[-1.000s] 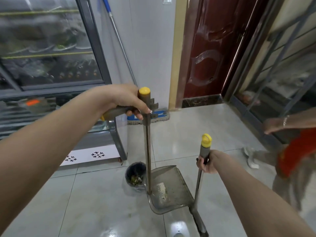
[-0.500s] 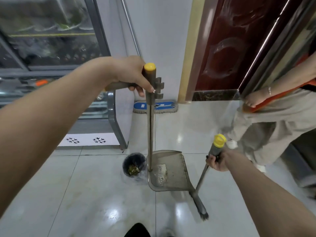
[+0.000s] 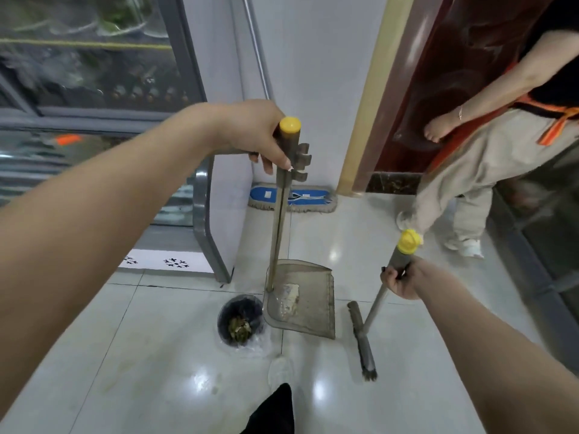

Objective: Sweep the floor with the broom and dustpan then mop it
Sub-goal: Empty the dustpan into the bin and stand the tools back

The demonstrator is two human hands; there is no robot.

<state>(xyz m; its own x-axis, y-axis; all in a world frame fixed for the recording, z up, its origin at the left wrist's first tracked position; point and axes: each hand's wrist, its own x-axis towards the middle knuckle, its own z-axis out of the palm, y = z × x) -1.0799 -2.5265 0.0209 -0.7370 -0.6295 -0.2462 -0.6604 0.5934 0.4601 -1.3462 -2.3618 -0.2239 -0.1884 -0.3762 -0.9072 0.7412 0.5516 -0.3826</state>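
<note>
My left hand (image 3: 250, 134) grips the top of the long-handled grey dustpan (image 3: 302, 303), just below its yellow cap; the pan rests on the tiled floor with a pale smear inside. My right hand (image 3: 404, 278) holds the grey broom (image 3: 363, 339) near its yellow-capped end. The broom head lies on the floor to the right of the pan, a short gap apart. A flat blue mop (image 3: 293, 197) stands against the white wall behind, its metal pole rising up the wall.
A small black bin (image 3: 241, 321) with a clear liner and scraps inside sits left of the pan. A glass-fronted display fridge (image 3: 94, 89) fills the left. Another person (image 3: 488, 170) in beige trousers stands at the right by a dark red door (image 3: 438, 89).
The broom head has swung out from under the pan to its right side. The other person has stepped closer on the right. My view has tilted lower.
</note>
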